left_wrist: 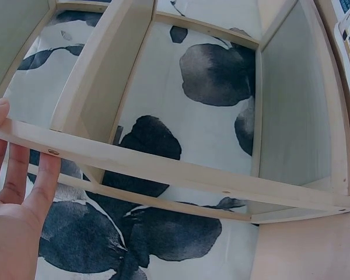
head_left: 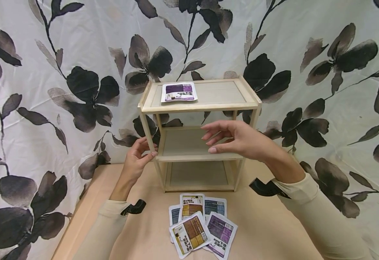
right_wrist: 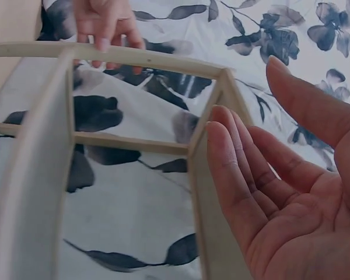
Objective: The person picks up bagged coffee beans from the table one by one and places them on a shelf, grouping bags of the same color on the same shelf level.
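Left fingers point(left_wrist: 46, 179) hold the wooden shelf point(head_left: 182, 144) at one side; relaxed right fingers point(head_left: 220, 125) hover before it.

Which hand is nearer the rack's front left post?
Left. The left hand grips that post; the right hand hovers to its right, apart from it.

The light table point(head_left: 261, 231) carries overlapping packets point(head_left: 190, 233) and a wooden rack point(head_left: 222, 94) topped by a purple-and-white packet point(head_left: 179, 92).
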`<state>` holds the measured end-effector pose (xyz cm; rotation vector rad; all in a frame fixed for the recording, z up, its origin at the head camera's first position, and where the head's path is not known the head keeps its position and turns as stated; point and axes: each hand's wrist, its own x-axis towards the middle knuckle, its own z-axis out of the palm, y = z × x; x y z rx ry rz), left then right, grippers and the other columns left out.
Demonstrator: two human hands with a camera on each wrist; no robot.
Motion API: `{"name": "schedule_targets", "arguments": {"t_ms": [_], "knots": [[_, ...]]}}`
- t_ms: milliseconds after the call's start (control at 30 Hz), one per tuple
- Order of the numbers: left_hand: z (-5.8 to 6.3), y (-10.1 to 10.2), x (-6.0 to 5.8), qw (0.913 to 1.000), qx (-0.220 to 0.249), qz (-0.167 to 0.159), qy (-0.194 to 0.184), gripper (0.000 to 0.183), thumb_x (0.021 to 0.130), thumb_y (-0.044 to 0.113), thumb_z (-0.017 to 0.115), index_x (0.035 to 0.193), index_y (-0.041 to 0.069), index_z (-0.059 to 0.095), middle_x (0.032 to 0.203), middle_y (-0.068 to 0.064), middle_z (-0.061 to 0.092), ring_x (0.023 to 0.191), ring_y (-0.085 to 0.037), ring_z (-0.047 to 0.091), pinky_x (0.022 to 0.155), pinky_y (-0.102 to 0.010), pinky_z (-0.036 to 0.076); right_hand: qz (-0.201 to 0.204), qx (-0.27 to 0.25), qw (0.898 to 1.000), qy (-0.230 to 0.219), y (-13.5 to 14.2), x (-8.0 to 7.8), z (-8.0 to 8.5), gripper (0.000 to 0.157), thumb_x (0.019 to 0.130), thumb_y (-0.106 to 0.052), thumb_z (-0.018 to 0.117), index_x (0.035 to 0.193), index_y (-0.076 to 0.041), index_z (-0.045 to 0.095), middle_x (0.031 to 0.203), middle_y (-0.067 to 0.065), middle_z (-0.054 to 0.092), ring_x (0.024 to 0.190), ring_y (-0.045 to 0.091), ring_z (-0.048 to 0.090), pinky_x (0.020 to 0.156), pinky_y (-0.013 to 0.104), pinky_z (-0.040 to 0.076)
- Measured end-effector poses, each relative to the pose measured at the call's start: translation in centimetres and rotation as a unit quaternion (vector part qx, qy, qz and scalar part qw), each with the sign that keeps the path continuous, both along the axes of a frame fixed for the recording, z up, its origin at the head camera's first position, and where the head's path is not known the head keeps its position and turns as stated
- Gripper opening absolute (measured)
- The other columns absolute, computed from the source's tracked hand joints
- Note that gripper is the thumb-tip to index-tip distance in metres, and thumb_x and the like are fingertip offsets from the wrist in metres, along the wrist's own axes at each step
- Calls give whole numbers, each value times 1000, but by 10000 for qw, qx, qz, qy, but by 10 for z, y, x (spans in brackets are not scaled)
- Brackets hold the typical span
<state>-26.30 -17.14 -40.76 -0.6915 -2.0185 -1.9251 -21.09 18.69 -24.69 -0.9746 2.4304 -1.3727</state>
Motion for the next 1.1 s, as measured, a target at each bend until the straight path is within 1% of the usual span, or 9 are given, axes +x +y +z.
{"name": "schedule_targets", "arguments": {"t_ms": [133,233,300,367,467,533,700,933,1100], "knots": [[0,1,0,10000,11,19,-8,53,90,-7,71,139,6,54,118,-28,60,108,-29,62,85,-26,56,113,-65,9995,-277,6,1,-14,60,88,-10,80,143,-8,55,125,8,68,115,27,66,91,31,57],[1,1,0,10000,41,23,6,53,90,-7,71,138,6,54,118,-29,59,107,-30,62,85,-27,55,120,-80,9991,-389,10,2,-24,62,87,-13,80,144,-9,54,126,8,67,116,24,66,93,31,56],[1,1,0,10000,53,20,8,53,90,-8,71,138,6,54,117,-26,61,106,-27,62,85,-27,55,136,-83,9989,-440,13,2,-32,64,87,-15,81,144,-9,53,126,8,68,115,24,66,93,30,56],[1,1,0,10000,36,31,1,53,90,-8,71,138,7,54,116,-19,64,105,-23,63,85,-27,55,198,-103,9985,-507,15,2,-39,65,87,-15,81,145,-9,52,127,11,67,117,27,65,94,30,56],[1,1,1,10000,30,31,-4,54,90,-8,71,139,6,54,114,-9,66,105,-20,63,85,-26,55,330,-189,9971,-657,19,1,-52,65,88,-12,80,146,-7,51,128,14,66,119,32,64,93,31,56],[1,2,2,10000,20,32,-3,54,90,-8,71,139,6,54,113,-5,66,105,-18,63,85,-26,55,413,-247,9958,-778,20,2,-60,66,88,-10,80,146,-6,51,129,15,65,120,33,63,93,32,56],[0,1,3,10000,15,36,7,53,90,-7,71,139,6,54,113,-3,66,105,-17,63,86,-26,55,510,-305,9930,-1024,25,2,-79,67,88,-11,79,148,-7,49,132,15,63,121,30,61,94,32,56],[0,0,2,10000,-23,-1,45,52,91,-7,70,138,9,54,113,1,66,105,-16,63,86,-25,55,578,-173,9930,-1012,29,2,-100,66,88,-15,80,147,-10,51,133,11,63,122,30,60,98,33,54],[-1,1,1,10000,13,-25,80,52,91,-8,69,138,9,55,113,1,66,105,-18,63,87,-25,55,570,-77,9936,-967,33,1,-118,61,89,-14,79,145,-12,54,134,13,64,122,33,60,100,37,53]]}}
